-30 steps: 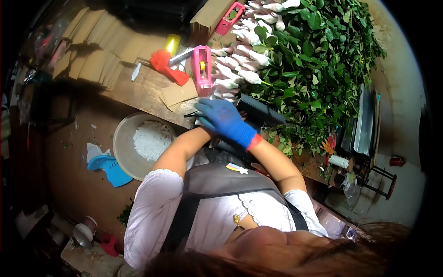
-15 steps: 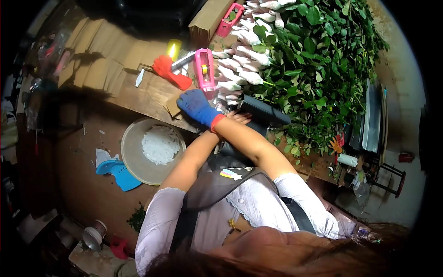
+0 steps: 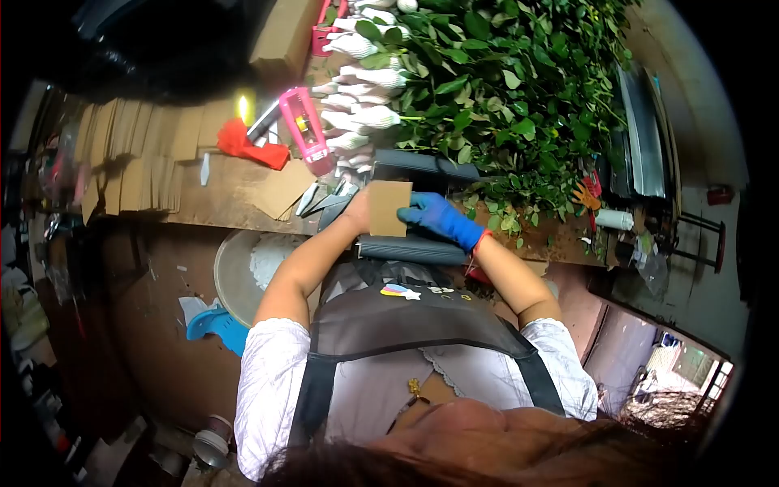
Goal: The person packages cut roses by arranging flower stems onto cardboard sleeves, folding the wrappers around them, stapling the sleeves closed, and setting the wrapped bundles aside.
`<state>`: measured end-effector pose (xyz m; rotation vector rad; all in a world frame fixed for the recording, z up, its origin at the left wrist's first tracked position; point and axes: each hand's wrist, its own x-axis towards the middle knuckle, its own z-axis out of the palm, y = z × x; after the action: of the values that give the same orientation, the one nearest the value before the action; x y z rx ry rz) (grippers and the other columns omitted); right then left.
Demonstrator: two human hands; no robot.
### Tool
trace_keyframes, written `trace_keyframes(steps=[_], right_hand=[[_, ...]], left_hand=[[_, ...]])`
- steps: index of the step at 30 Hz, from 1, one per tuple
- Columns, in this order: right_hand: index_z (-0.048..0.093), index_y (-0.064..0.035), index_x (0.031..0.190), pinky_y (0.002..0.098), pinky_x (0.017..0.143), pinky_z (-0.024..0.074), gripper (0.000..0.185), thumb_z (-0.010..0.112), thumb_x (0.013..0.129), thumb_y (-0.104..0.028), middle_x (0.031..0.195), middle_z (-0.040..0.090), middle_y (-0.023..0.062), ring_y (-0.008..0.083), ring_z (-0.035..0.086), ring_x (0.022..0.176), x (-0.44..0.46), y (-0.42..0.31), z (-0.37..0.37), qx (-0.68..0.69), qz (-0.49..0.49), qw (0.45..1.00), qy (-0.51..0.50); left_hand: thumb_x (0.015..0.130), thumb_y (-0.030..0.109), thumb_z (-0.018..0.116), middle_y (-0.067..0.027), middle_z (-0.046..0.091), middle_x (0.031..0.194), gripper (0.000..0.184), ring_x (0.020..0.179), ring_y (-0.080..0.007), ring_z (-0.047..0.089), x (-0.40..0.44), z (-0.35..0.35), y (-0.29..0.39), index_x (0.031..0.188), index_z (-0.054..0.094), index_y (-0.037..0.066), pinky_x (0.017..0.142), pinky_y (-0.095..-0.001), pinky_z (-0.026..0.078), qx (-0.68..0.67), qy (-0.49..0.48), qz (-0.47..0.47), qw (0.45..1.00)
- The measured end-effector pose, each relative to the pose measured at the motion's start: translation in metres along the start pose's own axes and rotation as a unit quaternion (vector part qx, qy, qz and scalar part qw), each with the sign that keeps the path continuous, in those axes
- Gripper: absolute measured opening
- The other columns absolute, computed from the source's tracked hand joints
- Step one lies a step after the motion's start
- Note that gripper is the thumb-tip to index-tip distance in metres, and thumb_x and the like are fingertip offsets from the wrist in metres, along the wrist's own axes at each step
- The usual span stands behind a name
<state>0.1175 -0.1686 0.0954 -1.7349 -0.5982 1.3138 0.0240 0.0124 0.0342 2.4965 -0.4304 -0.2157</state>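
Note:
My right hand [image 3: 442, 219], in a blue glove with a red cuff, pinches the right edge of a small brown cardboard piece [image 3: 389, 209]. My bare left hand [image 3: 358, 208] is at the left edge of the cardboard, its fingers hidden behind it. The cardboard is between two dark ribbed bars, the far bar [image 3: 430, 165] and the near bar [image 3: 412, 250]. Scissors [image 3: 331, 200] lie just left of my left hand. A pink tape dispenser [image 3: 303, 126] stands beyond them.
Flower heads in white netting [image 3: 361, 120] with leafy green stems [image 3: 503, 89] are piled at the back right. Cardboard sheets [image 3: 134, 146] and a red cloth-like item [image 3: 250, 148] lie to the left. A round tub [image 3: 231, 276] with white pieces stands below the table edge.
My gloved right hand has moved from the left, across my left arm, to the right, and now holds a cardboard piece. My arms are no longer crossed. The view has shifted.

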Motion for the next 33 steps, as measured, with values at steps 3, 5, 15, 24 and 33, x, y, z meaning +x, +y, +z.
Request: trace_keyframes(steps=[3,5,15,24,33], right_hand=[[0.069,0.0010,0.107,0.0277,0.069,0.0557,0.036,0.069,0.094,-0.033,0.087,0.073,0.0104,0.0136,0.069,0.073,0.010,0.022,-0.030,-0.129,0.079,0.988,-0.026],[0.068,0.0012,0.099,0.0283,0.066,0.0567,0.035,0.068,0.093,-0.033,0.081,0.073,0.0097,0.0151,0.069,0.067,0.018,0.021,-0.032,-0.102,0.131,0.986,-0.034],[0.072,-0.0003,0.093,0.0396,0.069,0.0579,0.044,0.061,0.091,-0.043,0.082,0.074,0.0151,0.0260,0.071,0.066,0.047,0.064,-0.013,-0.192,0.099,0.976,-0.006],[0.072,-0.0109,0.113,0.0448,0.085,0.0553,0.030,0.067,0.090,-0.030,0.102,0.072,0.0154,0.0362,0.069,0.096,-0.058,-0.087,-0.037,-0.250,-0.273,0.871,0.323],[0.067,-0.0180,0.117,0.0491,0.117,0.0303,0.031,0.068,0.085,-0.021,0.148,0.050,0.0085,0.0336,0.042,0.138,-0.049,-0.075,-0.146,-0.535,-0.245,0.657,0.472]], left_hand=[[0.089,0.043,0.057,-0.0094,0.063,0.128,0.050,0.126,-0.0316,0.052,-0.006,0.059,-0.037,0.127,0.063,0.011,0.115,-0.0501,0.030,0.217,0.122,0.073,0.966],[0.090,0.044,0.058,-0.0130,0.060,0.134,0.053,0.131,-0.0327,0.049,-0.020,0.037,-0.031,0.128,0.062,0.008,0.118,-0.0506,0.027,0.192,0.037,0.045,0.980],[0.085,0.011,0.063,-0.0137,0.066,0.123,0.028,0.105,-0.0325,0.066,-0.029,-0.025,-0.015,0.111,0.067,0.001,0.087,-0.0379,0.056,0.048,0.110,0.113,0.986],[0.074,0.028,0.081,-0.0114,0.059,0.104,0.031,0.096,-0.0339,0.061,-0.007,-0.013,0.011,0.094,0.064,0.010,0.077,-0.0450,0.055,0.037,0.066,0.017,0.997],[0.071,0.021,0.084,-0.0149,0.055,0.120,0.048,0.112,-0.0361,0.055,-0.017,-0.006,0.020,0.113,0.063,0.007,0.094,-0.0430,0.051,0.019,0.043,-0.018,0.999]])
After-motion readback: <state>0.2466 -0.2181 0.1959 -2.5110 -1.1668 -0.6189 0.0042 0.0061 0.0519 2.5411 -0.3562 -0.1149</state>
